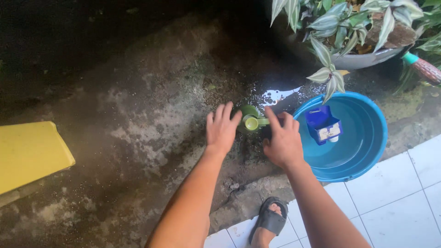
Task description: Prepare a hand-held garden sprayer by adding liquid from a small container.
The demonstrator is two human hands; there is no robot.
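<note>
A small green watering can [250, 120] stands on wet, dark concrete ground. My left hand [221, 128] lies with spread fingers against its left side, touching the can. On the can's right, my right hand [282, 140] has its fingers curled, the index finger reaching to the can's light green spout or handle; whether it grips is unclear. Just right of that hand sits a blue plastic basin [367, 151] with water in it, and a blue box-shaped container [323, 124] floats or rests inside.
A grey pot [367, 59] of striped green and white leaves hangs over the basin at top right. At left lies a yellow board [27, 154]. White floor tiles [404, 202] fill the lower right. My sandalled foot [271, 220] stands at the tile edge. A puddle [275, 95] glints behind the can.
</note>
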